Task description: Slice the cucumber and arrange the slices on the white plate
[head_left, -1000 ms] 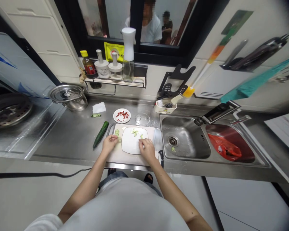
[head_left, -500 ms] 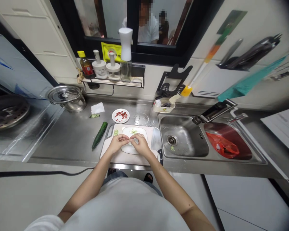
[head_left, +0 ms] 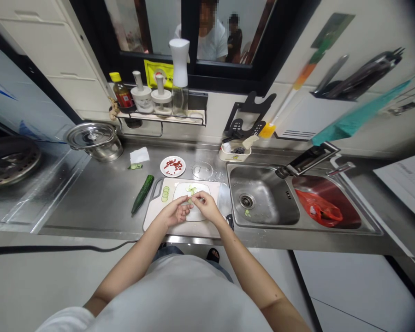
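Above a square white plate (head_left: 198,215) on the cutting board (head_left: 154,216), my two hands meet at the fingertips. My left hand (head_left: 176,211) is turned palm up with its fingers curled, and a small pale green piece, seemingly a cucumber slice (head_left: 190,201), shows at its fingertips. My right hand (head_left: 205,205) pinches at the same piece. Several cucumber slices (head_left: 191,189) lie near the plate's far edge. More cucumber slices (head_left: 165,194) lie in a row on the board's left part. A knife handle (head_left: 230,221) shows at the board's right edge.
A whole cucumber (head_left: 142,194) lies left of the board. Behind it are a small plate of red pieces (head_left: 173,166), a white paper (head_left: 139,155) and a lidded steel pot (head_left: 98,140). The sink (head_left: 266,193) and faucet (head_left: 307,159) are on the right.
My left hand has rolled palm up and moved slightly down. My right hand has shifted slightly right, and the sliced row at the left shows more fully.
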Demonstrator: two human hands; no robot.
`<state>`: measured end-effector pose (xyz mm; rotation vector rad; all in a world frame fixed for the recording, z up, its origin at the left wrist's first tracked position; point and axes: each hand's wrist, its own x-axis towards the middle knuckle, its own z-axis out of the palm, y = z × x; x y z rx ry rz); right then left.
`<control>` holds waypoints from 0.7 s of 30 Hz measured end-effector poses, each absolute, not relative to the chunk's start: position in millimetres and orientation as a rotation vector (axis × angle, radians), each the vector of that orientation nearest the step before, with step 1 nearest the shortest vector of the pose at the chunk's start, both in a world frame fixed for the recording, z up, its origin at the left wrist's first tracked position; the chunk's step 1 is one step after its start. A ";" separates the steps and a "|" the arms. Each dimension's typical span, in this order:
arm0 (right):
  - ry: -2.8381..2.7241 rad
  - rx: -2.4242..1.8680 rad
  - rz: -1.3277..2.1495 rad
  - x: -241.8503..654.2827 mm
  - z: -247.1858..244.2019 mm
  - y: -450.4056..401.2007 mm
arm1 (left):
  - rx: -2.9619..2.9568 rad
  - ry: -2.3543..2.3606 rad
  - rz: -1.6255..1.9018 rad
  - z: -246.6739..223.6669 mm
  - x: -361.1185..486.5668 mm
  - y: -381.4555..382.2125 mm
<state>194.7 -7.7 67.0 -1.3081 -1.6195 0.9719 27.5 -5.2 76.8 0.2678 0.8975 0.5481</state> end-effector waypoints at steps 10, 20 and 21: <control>-1.658 -1.289 0.986 200.8 75.4 -7.5 | 0.388 0.892 0.679 78.5 31.0 0.3; -1.597 -1.348 1.134 210.3 73.0 0.8 | 0.844 1.113 0.816 84.2 45.3 0.4; -1.588 -1.356 1.153 211.8 71.3 2.0 | 0.883 1.119 0.839 82.6 46.9 1.0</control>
